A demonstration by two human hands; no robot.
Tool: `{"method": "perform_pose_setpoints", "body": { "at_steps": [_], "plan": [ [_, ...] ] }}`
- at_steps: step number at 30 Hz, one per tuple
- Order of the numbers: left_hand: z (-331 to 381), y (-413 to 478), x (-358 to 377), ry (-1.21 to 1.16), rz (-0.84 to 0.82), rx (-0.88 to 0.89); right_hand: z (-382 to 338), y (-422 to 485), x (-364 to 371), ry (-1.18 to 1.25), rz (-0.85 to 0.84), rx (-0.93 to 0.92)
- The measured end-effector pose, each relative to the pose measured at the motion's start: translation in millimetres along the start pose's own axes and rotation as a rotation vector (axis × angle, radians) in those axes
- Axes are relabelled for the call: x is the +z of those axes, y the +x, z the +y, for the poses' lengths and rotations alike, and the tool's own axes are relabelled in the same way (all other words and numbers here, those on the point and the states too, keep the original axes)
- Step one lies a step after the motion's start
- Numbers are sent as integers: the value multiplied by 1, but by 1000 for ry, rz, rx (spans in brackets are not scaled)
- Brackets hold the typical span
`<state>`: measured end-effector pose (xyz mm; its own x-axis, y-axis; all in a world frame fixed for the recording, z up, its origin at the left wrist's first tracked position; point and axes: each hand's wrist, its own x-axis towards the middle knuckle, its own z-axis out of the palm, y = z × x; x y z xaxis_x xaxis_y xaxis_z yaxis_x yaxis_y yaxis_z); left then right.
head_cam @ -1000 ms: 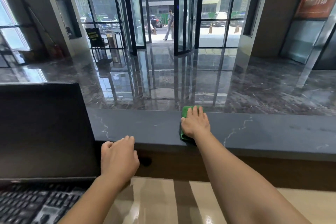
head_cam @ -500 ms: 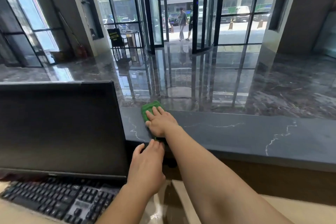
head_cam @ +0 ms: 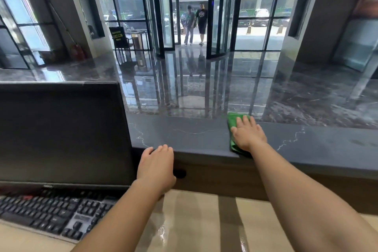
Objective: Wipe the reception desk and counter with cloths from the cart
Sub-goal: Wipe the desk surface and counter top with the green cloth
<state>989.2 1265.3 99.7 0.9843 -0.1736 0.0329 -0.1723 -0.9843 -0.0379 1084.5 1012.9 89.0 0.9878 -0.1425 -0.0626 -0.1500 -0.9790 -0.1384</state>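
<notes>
A green cloth (head_cam: 233, 122) lies flat on the dark marbled counter top (head_cam: 184, 135). My right hand (head_cam: 248, 135) presses on the cloth with straight fingers and covers most of it. My left hand (head_cam: 156, 164) rests with its fingertips at the counter's near edge, just right of the monitor, holding nothing. Below the counter lies the beige desk surface (head_cam: 194, 221), wet and shiny in the middle.
A black monitor (head_cam: 61, 133) stands at the left with a black keyboard (head_cam: 51, 210) before it. A dark round hole (head_cam: 180, 173) sits in the wooden panel under the counter. Beyond the counter are the glossy lobby floor, a revolving glass door and two people (head_cam: 195, 24) outside.
My right hand has slid the green cloth to the right along the counter, away from the monitor. My left hand stays at the counter's near edge.
</notes>
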Motion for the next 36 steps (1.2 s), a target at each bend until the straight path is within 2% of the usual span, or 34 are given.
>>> {"method": "perform_pose_setpoints", "body": {
  "at_steps": [4,8,16,20,23,26,30,36],
  "plan": [
    [-15,-18,10,-122,89,12,3,-4,2,27,30,95],
    [-34,-30,16,-212,135,-37,-40,-8,7,69,46,128],
    [-57,-43,21,-279,110,-138,-188,-29,36,100,-9,-237],
    [-57,-47,19,-302,148,-153,-219,-45,43,54,-23,-416],
    [-49,-43,13,-310,175,-163,-203,-46,39,33,-41,-468],
    [-34,-34,10,-319,187,-121,-168,-46,35,37,-27,-428],
    [-9,-23,5,-299,165,-73,-98,-52,28,42,56,-275],
    [14,-22,4,-247,84,-139,16,-65,12,15,122,-15]
  ]
}}
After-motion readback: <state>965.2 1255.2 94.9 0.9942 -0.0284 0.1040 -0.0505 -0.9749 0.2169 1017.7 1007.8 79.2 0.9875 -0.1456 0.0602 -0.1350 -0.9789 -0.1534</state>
